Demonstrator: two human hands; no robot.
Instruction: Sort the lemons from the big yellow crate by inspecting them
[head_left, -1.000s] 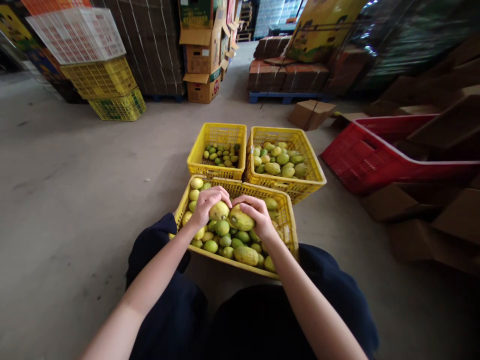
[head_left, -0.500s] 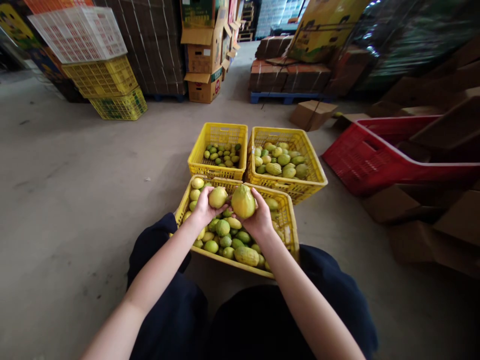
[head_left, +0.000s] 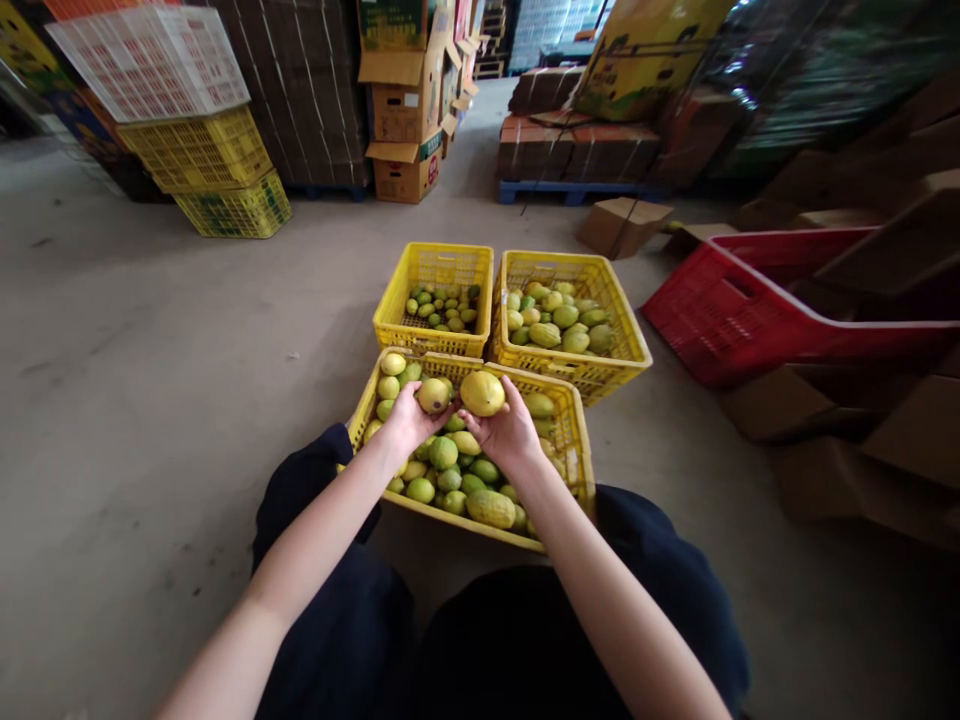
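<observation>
Grey warehouse floor [head_left: 172, 380], boxes [head_left: 405, 180] stacked well beyond the hands, red crate [head_left: 697, 310] off to the right of the right hand.

Change: both fruits have rolled in the fingers. Half a second ago the right one showed a narrow top pointing up; now its smooth round yellow side faces the head. The left one now shows a dark spot. Reads as turning fruit over to see other sides; neither has been put down.

Pose: forearms reach forward and converge, palms tipped up. Left hand [head_left: 411, 418] is part-curled round the smaller fruit [head_left: 433, 396]; right hand [head_left: 511, 432] is opened wider, cradling the bigger fruit [head_left: 482, 393]. Fingertips nearly meet; can't tell if they touch.

Below both hands: near crate [head_left: 576, 440], full of loose fruit. Just beyond left hand: small-fruit crate [head_left: 427, 340]. Just beyond right hand: big-fruit crate [head_left: 592, 375].
</observation>
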